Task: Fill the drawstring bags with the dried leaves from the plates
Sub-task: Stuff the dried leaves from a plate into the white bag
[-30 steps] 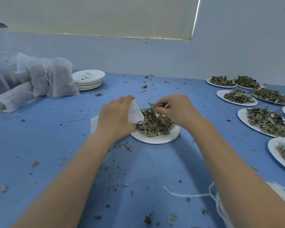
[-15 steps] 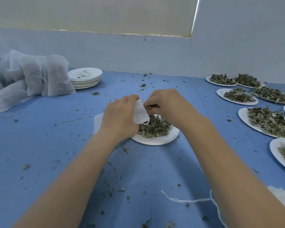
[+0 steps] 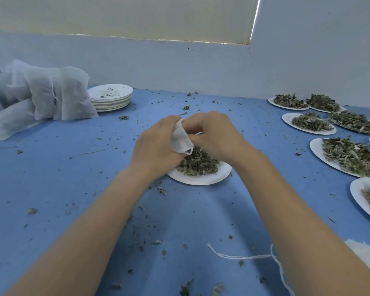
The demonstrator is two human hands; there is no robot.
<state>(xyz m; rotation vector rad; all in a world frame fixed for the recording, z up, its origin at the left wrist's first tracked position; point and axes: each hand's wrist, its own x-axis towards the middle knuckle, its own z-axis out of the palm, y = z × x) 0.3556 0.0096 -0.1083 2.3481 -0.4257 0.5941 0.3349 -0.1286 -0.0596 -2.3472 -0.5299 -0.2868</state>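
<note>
Holding a small white bag (image 3: 181, 139) over a plate (image 3: 201, 178) of dried leaves (image 3: 198, 162) — both hands at its mouth.

Left hand (image 3: 158, 146) grips the gauzy cloth bag; right hand (image 3: 214, 133) is curled, fingertips pinching at its rim. Round white plate on blue table (image 3: 51, 178). Around: filled bags (image 3: 58, 97) and stacked plates (image 3: 111, 97) at left, heaped leaf plates (image 3: 346, 154) at right, loose string (image 3: 244, 256) near.

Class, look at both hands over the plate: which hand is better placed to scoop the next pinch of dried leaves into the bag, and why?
Probably the right hand. The left hand grips the small white drawstring bag, so it is occupied, while the right hand's curled fingers sit at the bag's mouth, just above the dried leaves on the plate.
</note>
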